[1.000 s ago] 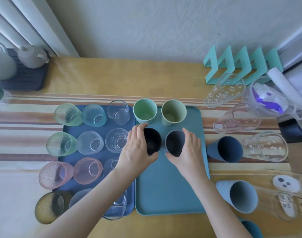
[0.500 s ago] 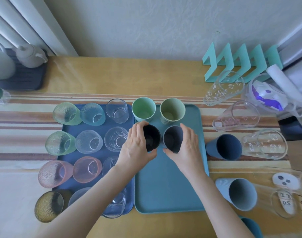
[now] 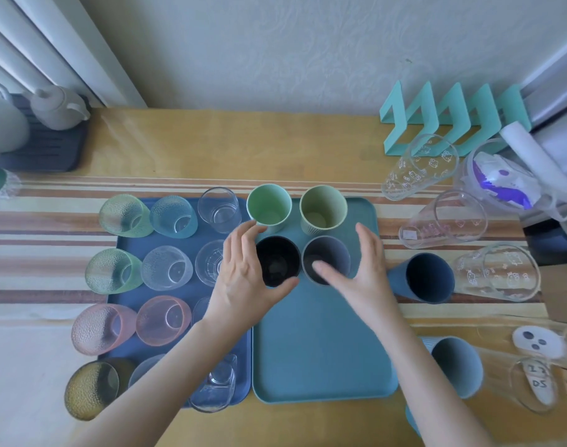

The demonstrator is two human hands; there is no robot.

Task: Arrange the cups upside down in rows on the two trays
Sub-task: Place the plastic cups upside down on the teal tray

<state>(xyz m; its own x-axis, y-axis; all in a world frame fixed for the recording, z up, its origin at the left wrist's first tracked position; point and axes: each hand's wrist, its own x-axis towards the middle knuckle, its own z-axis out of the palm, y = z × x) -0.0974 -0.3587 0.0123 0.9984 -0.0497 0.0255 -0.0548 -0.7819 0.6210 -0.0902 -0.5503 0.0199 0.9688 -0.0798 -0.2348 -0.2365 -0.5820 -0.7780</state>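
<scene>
Left hand (image 3: 243,275) and right hand (image 3: 363,275) flank two dark cups: each grip wide, holding nothing.
Fingers spread, the left curves beside the black cup (image 3: 277,259), the right beside the grey cup (image 3: 327,258) — both cups stand side by side on the teal tray (image 3: 321,350), just in front of a pale green cup (image 3: 269,204) and an olive cup (image 3: 322,208); glasses fill the blue tray (image 3: 175,241) alongside on the bench (image 3: 211,150).

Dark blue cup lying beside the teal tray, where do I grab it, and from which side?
Take the dark blue cup round its middle wall, right hand coming down from above. It lies on its side, mouth towards you, with the teal tray close on its left and a clear glass close on its right, so the top looks freest.
</scene>
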